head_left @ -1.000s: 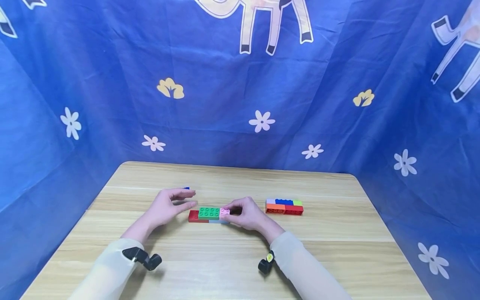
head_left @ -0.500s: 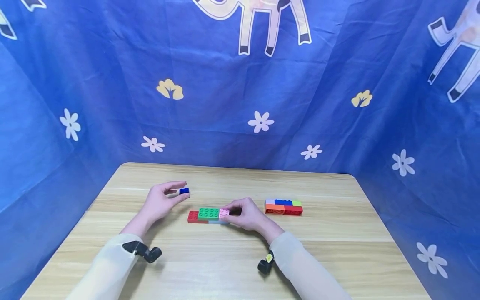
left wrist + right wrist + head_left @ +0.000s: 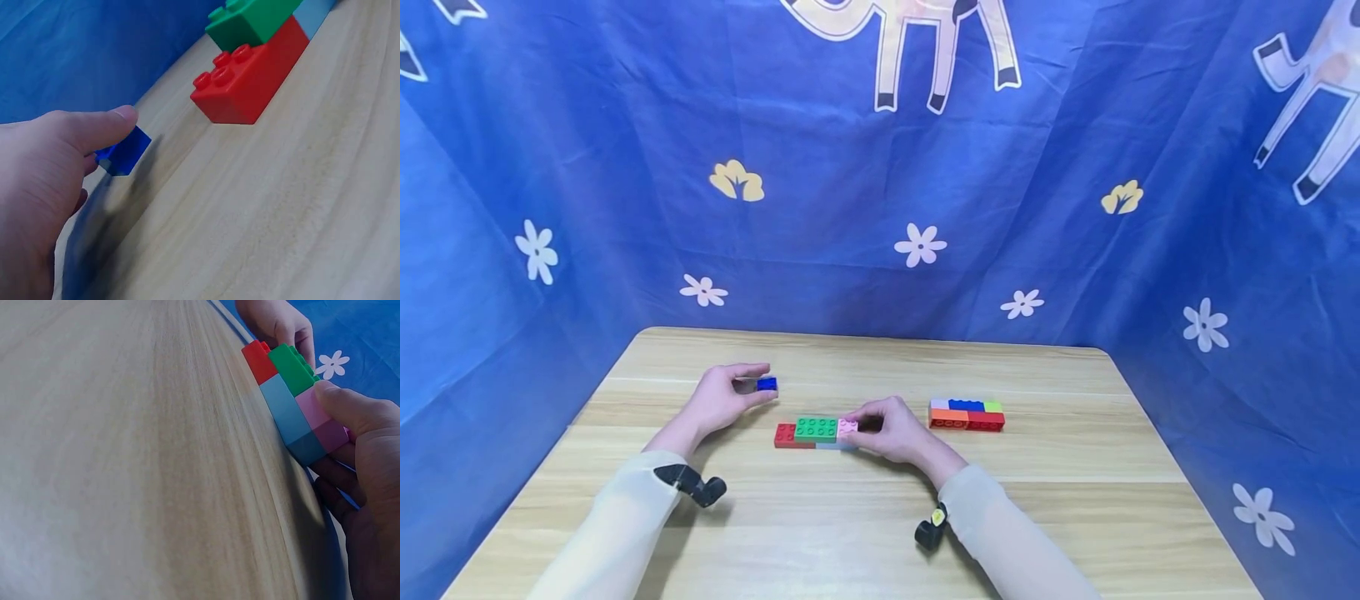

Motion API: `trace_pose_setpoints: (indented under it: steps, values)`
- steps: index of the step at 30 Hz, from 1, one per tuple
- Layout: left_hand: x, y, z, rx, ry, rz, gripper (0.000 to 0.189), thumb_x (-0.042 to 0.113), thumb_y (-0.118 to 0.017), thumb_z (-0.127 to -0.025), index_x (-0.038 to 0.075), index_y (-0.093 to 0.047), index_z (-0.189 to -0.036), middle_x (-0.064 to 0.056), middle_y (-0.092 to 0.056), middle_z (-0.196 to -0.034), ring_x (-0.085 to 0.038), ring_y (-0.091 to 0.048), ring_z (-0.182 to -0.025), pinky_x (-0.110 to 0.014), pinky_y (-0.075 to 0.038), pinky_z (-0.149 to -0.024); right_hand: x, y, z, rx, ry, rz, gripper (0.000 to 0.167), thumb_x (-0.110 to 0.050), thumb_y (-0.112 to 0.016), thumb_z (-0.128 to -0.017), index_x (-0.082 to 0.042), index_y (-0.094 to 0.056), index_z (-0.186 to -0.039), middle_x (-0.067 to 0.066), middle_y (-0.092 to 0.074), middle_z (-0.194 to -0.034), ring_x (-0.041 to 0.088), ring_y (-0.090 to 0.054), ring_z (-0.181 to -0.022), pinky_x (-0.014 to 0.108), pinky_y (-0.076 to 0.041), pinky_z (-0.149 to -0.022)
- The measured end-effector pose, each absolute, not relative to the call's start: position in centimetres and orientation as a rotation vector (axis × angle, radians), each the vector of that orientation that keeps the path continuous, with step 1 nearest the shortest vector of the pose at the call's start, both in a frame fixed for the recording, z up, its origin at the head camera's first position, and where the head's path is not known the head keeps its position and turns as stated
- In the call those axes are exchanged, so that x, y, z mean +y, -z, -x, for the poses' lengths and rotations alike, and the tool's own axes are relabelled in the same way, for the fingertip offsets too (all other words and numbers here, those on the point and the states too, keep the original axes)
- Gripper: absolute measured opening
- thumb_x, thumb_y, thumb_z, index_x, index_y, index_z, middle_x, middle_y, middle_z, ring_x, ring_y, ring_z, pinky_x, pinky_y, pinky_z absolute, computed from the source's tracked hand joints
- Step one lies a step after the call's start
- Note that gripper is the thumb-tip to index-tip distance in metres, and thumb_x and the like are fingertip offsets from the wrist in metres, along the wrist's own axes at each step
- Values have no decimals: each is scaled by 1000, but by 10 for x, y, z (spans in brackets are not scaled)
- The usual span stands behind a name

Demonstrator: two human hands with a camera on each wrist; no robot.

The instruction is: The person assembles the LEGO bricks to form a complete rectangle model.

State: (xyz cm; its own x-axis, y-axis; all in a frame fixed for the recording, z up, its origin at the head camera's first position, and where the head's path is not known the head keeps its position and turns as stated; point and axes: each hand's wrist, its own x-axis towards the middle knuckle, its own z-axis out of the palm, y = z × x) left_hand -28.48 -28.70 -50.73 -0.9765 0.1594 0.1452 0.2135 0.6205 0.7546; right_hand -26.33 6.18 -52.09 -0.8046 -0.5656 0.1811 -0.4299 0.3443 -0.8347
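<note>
My left hand point(image 3: 718, 397) pinches a small blue brick point(image 3: 128, 152) between thumb and fingers, left of and behind a low stack of toy building bricks. The stack has a red brick point(image 3: 231, 87) and a light blue brick point(image 3: 290, 415) along the bottom. A green brick point(image 3: 816, 429) straddles these two, and a pink brick point(image 3: 322, 419) sits beside it at the right end. My right hand point(image 3: 891, 429) holds the stack at the pink brick, thumb on the near side and fingers behind. The undersides of its fingers are hidden in the head view.
A second brick stack stands to the right, with an orange brick point(image 3: 949, 419) and a red brick point(image 3: 987, 421) in front of lilac, blue and lime ones. Both rest on a wooden table point(image 3: 850, 533). A patterned blue curtain point(image 3: 820, 233) surrounds the table's back and sides.
My left hand has drawn left, away from the stack, and closed its thumb and fingers on the blue brick, which was mostly hidden before. My right hand keeps its hold on the pink brick.
</note>
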Motion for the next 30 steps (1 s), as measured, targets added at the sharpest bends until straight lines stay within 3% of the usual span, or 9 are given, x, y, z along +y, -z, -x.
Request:
trace_pose_setpoints:
  steps: [10, 20, 24, 30]
  values:
    - [-293, 515, 290, -2820, 1203, 359, 64, 33, -88, -89, -1, -67, -139, -27, -62, -141, -50, -51, -136, -61, -37, -115, 60, 521, 262, 2441, 1477, 919, 30, -32, -89, -89, -15, -84, -114, -14, -77, -102, 7, -70, -96, 28, -56, -88]
    - [-293, 518, 293, -2810, 1157, 386, 52, 29, -90, -88, 2, -74, -129, -23, -69, -130, -45, -60, -124, -60, -43, -109, 61, 522, 263, 2433, 1495, 930, 29, -30, -89, -90, -15, -84, -114, -13, -77, -102, 7, -70, -96, 28, -56, -88]
    - [-292, 517, 292, -2792, 1185, 386, 52, 34, -90, -87, 4, -75, -127, -17, -72, -125, -38, -65, -117, -54, -48, -103, 62, 522, 263, 2433, 1500, 935, 29, -30, -89, -90, -14, -84, -114, -13, -77, -102, 7, -70, -96, 28, -56, -88]
    - [-291, 510, 286, -2788, 1278, 379, 49, 33, -90, -87, 5, -76, -125, -8, -76, -109, -23, -70, -98, -31, -57, -85, 63, 523, 263, 2444, 1490, 934, 30, -31, -88, -90, -15, -83, -114, -13, -77, -103, 7, -70, -96, 28, -56, -88]
